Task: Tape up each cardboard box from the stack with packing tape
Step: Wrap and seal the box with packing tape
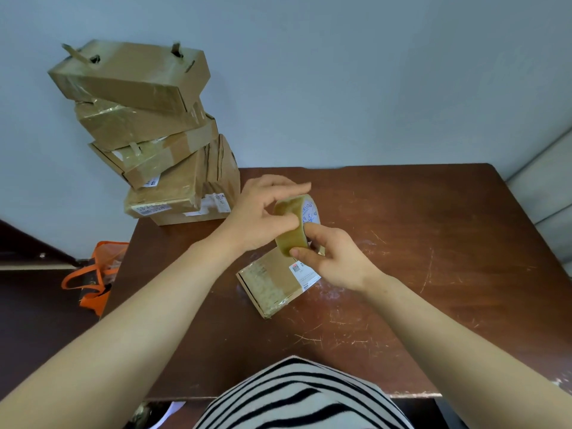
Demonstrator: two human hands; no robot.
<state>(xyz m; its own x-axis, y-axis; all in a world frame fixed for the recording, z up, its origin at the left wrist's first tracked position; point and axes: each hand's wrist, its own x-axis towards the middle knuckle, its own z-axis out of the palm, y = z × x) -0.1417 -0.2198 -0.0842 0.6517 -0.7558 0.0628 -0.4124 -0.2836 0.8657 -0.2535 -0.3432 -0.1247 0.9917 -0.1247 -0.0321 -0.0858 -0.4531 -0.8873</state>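
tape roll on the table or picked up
Picked up: the tape roll is held above the small box, the right hand gripping its lower part, the left hand pinching its top.

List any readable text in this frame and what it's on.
Nothing can be quoted with confidence.
tape roll, inner core: blue print, blurred, unreadable.
box on the table, white label: red mark and fine print, too small.
stack, low front label: large dark characters, apparently upside down, too blurred.
stack, side label: too small.
stack, hanging label: too small.
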